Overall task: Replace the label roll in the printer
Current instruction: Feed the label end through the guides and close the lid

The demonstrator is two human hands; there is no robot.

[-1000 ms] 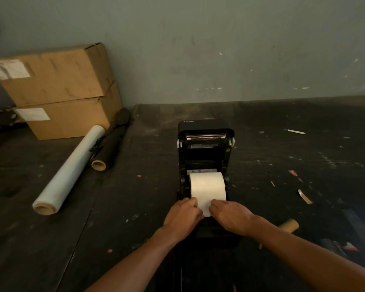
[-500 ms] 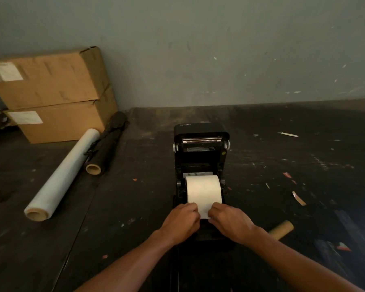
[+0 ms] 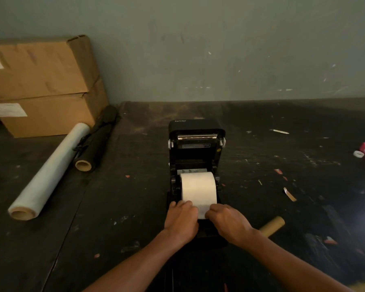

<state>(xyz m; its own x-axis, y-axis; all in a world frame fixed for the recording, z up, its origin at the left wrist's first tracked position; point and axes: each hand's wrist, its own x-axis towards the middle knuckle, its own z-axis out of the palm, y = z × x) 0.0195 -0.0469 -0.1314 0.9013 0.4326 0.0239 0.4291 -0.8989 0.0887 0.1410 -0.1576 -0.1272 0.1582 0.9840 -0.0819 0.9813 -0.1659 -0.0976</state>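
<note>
Dark scuffed counter (image 3: 118,207); printer (image 3: 196,131) lid up, label roll (image 3: 198,187) seated. Left hand (image 3: 181,220) and right hand (image 3: 228,223), fingers curled, pinch paper's loose end. Next, likely: feed it forward, shut lid.

Looks like a packing/shipping workroom or stockroom. Dark, scuffed tabletop (image 3: 118,207) w/ paper scraps, bare grey-green wall (image 3: 219,49). Two stacked cardboard boxes (image 3: 40,87) w/ labels at far left, stretch-wrap roll (image 3: 49,171) and black roll (image 3: 97,142) beside them, label printer (image 3: 196,148) open mid-table.
</note>
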